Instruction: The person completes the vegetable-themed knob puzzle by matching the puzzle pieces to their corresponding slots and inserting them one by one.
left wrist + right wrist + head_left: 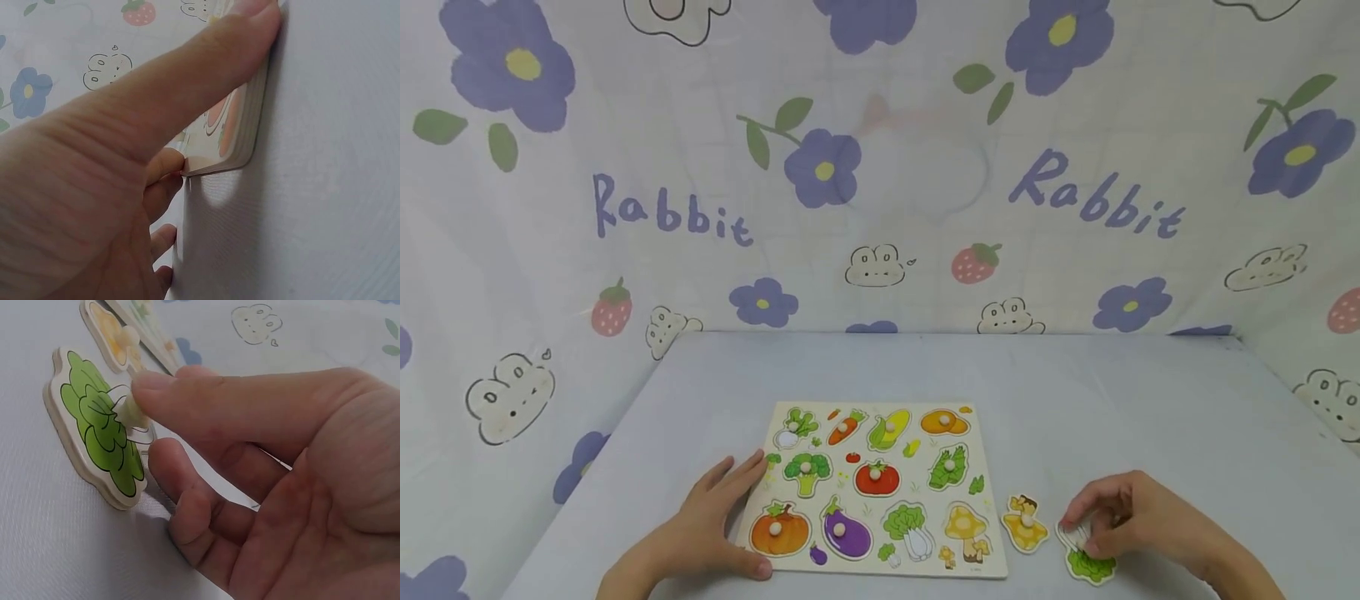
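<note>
A wooden vegetable puzzle board (917,492) lies flat on the table. My left hand (703,525) rests at its lower-left corner, fingers spread along the left side. In the left wrist view, the thumb (206,62) lies against the board's near edge. To the right of the board, my right hand (1138,521) pinches the knob of a bok choy puzzle piece (1090,567). The right wrist view shows the bok choy's green leaves facing the camera and the thumb at its knob. A mushroom puzzle piece (1025,533) lies between the board and this hand, cap toward me.
Knobbed pieces, including a pumpkin (786,537), an eggplant (853,537) and a tomato (883,482), sit in the board. The bok choy slot (917,542) and mushroom slot (964,521) show printed pictures without knobs. A patterned cloth (895,217) hangs behind the pale table (1112,400).
</note>
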`<state>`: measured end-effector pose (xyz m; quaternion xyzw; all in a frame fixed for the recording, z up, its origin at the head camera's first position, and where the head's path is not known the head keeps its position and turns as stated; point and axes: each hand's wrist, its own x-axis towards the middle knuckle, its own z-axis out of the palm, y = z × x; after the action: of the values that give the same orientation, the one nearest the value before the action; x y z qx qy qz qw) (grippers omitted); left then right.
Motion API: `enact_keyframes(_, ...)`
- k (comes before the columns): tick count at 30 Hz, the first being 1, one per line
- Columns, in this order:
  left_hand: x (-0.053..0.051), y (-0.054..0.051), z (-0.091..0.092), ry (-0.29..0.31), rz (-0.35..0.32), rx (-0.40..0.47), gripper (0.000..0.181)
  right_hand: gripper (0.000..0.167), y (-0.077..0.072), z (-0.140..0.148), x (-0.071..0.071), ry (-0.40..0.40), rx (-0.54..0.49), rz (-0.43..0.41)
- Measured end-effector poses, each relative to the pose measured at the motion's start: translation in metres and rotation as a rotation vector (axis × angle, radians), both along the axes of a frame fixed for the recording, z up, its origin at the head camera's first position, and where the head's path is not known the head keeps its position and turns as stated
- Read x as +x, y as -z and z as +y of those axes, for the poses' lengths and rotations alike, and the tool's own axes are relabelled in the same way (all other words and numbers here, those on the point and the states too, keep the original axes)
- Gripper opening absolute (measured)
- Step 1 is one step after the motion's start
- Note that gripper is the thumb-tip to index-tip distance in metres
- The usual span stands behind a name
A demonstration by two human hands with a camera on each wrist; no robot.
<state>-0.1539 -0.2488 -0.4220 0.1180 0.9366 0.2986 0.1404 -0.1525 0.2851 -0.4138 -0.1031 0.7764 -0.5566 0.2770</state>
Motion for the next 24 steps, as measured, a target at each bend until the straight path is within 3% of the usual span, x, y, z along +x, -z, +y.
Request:
enact_keyframes(5, 0.0020, -0.0011, 0.0006, 0.006, 0.000, 0.000, 0.119, 0.027, 0.0043, 0.0017, 0.0001, -0.031, -0.024, -0.015)
enact_keyframes(12, 0.0007, 0.0024, -0.0009, 0.011, 0.009, 0.000, 0.120, 0.024, 0.0067, 0.0038, 0.0003, -0.099, -0.052, 0.050)
enact_keyframes(24, 0.0002, 0.0030, -0.0009, 0.010, 0.011, 0.002, 0.121, 0.025, 0.0021, -0.0024, -0.0003, 0.044, 0.100, 0.089)
